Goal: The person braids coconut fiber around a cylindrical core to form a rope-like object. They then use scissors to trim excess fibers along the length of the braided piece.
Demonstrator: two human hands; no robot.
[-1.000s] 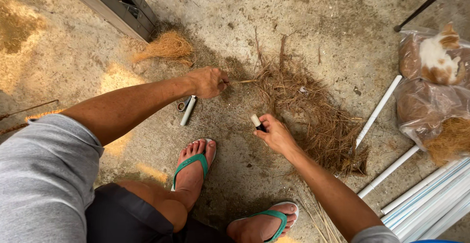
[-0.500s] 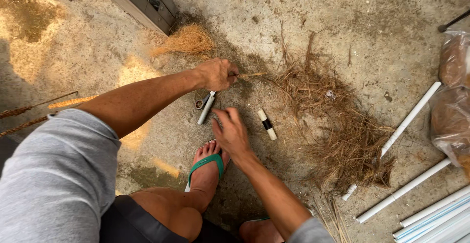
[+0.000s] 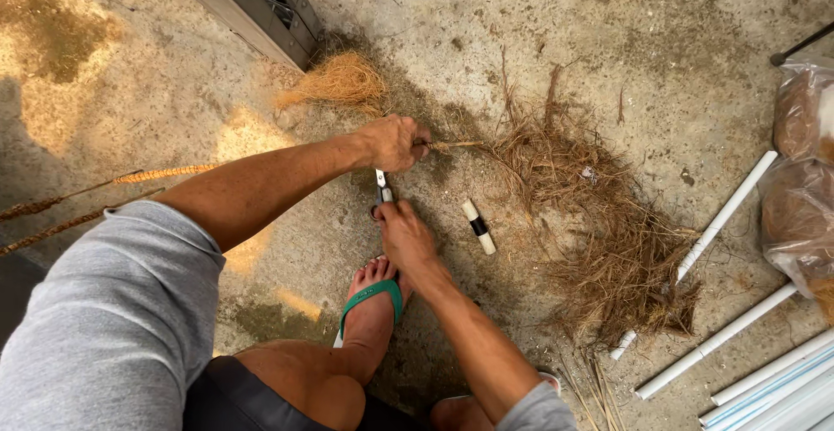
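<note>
My left hand [image 3: 393,142] is closed on a thin twist of brown fibre [image 3: 452,145] that runs right into a loose heap of dry brown fibre [image 3: 599,231] on the concrete floor. My right hand [image 3: 405,233] reaches below it and grips the handles of a small pair of scissors [image 3: 381,191], whose metal blades point up toward my left hand. A short white stick with a black band [image 3: 477,226] lies on the floor just right of my right hand. My foot in a green sandal [image 3: 373,296] rests beneath the hands.
A tuft of lighter golden fibre [image 3: 340,80] lies by a metal frame [image 3: 252,1] at the top. White pipes [image 3: 725,214] lie at the right, beside clear bags of brown fibre [image 3: 804,188]. A twisted rope [image 3: 165,173] runs off to the left.
My right hand let go of the white stick, which now lies on the floor, moved left and took hold of the scissors. My left hand kept its grip on the fibre.
</note>
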